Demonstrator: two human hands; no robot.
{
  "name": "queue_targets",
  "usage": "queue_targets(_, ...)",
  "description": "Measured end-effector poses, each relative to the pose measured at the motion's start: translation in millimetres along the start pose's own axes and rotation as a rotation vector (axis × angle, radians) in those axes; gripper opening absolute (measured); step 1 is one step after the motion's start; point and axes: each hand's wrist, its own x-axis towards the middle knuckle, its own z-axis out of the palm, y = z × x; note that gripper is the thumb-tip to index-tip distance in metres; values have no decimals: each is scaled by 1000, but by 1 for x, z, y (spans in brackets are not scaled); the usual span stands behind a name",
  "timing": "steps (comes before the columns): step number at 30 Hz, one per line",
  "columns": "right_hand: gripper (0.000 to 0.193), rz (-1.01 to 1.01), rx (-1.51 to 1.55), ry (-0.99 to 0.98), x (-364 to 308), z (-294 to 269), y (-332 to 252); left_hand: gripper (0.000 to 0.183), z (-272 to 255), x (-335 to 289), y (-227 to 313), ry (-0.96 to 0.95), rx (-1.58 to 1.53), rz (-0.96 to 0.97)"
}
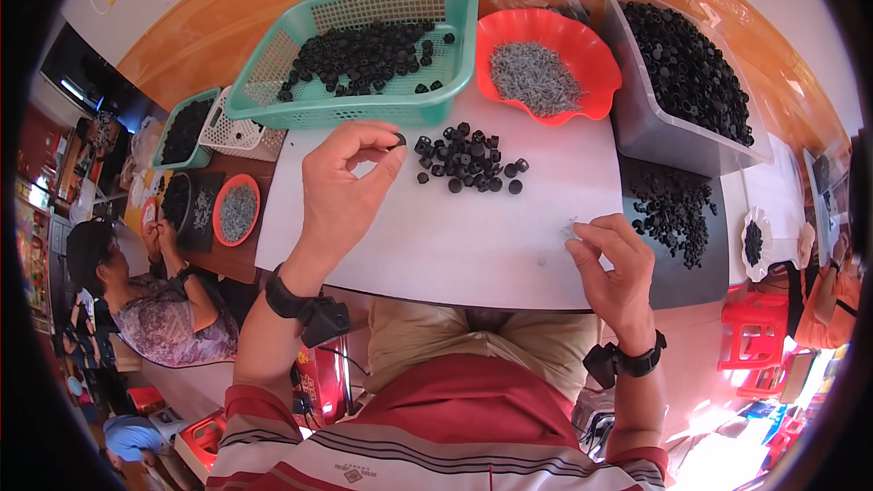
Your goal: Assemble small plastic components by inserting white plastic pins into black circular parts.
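Note:
My left hand (350, 173) is closed in a pinch on a small round black plastic cap (397, 140), held above the white table board left of a loose pile of black plastic parts (468, 157). Farther right, my right hand (618, 264) is also pinched shut, low over the board's right side. Thin grey screws (569, 229) show at its fingertips, like those heaped in the red scalloped bowl (600, 95); their number cannot be made out. A tiny pale round spot or piece lies on the board just left of this hand.
Behind the pile stands a green basket (350, 112) of black parts. A grey bin (650, 132) full of black parts is at the right, with smaller black pieces (675, 218) spread before it. At left, another person (173, 295) handles parts beside an orange-rimmed bowl (219, 225).

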Motion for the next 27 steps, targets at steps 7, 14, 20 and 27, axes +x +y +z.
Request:
queue_targets(7, 17, -31, -37, 3, -3, -6, 2, 14, 9, -21, -4, -76, 92, 45)
queue_targets(14, 17, -19, -15, 26, -15, -10, -2, 12, 5, -17, 9, -100, 133, 90)
queue_targets(20, 17, -4, 7, 33, -15, -9, -4, 12, -22, 17, 4, 1, 330, 180)
queue_targets(27, 16, -21, 6, 40, -8, -7, -6, 16, -19, 48, -5, 146, 608, 438)
